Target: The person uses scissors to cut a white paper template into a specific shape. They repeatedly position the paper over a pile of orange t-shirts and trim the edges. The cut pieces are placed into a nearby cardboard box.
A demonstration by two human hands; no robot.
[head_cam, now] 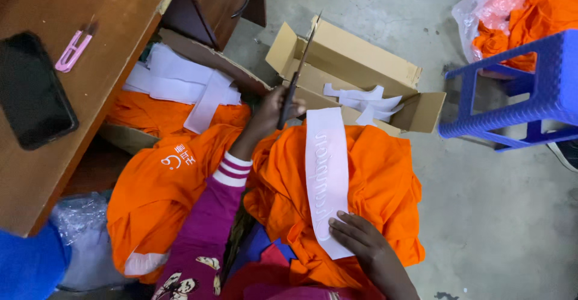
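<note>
Two hands engaged | scissors (296, 77) are gripped in the left hand (271, 112), blades raised, points kept off the cloth | white strip (326, 179) is pinned flat on the orange garment (373, 185) by the spread fingers of the right hand (361, 240) | cardboard box (361, 65) is set just beyond, white offcuts inside.

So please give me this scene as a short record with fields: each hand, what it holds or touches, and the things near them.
left hand: left hand closed in a grip on long dark metal scissors, blades pointing up and away
right hand: right hand with fingers flat on the lower end of a white rectangular fabric strip
under the strip: bright orange cloth garment on the lap
behind: open brown cardboard box holding white scraps
left side: brown wooden desk with black phone and pink thread clipper
right side: blue plastic stool
</note>
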